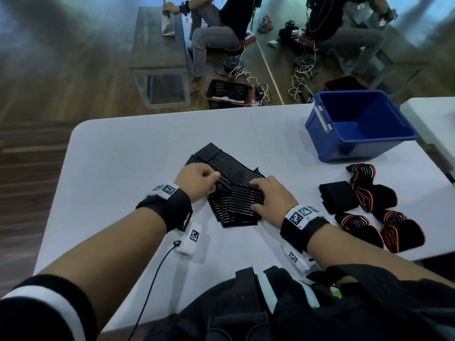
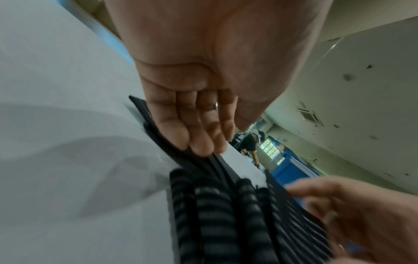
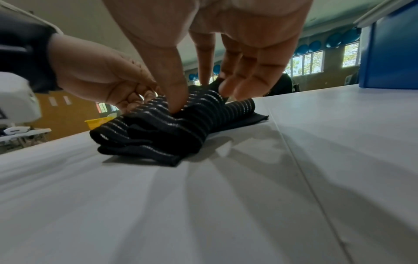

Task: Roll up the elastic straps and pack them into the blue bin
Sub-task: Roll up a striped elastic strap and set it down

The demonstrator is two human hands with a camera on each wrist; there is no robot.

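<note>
Both hands worked the striped strap [image 1: 231,193] mid-table [image 1: 138,153]: the left hand [image 1: 197,179] pinched it, the right hand [image 1: 268,200] pressed it with straight fingers. Bare surface spread leftward; the blue bin [image 1: 359,126] stood at the far right corner.

Strap [image 1: 229,193] at frame centre was black with thin pale stripes. Straps [image 1: 384,207] at right edge were black, orange-lined. Bin [image 1: 357,124] at upper right was solid blue, pale grey handle. Table [image 1: 123,156] was plain white. Wristbands [image 1: 172,207] were black with black-white square markers.
</note>
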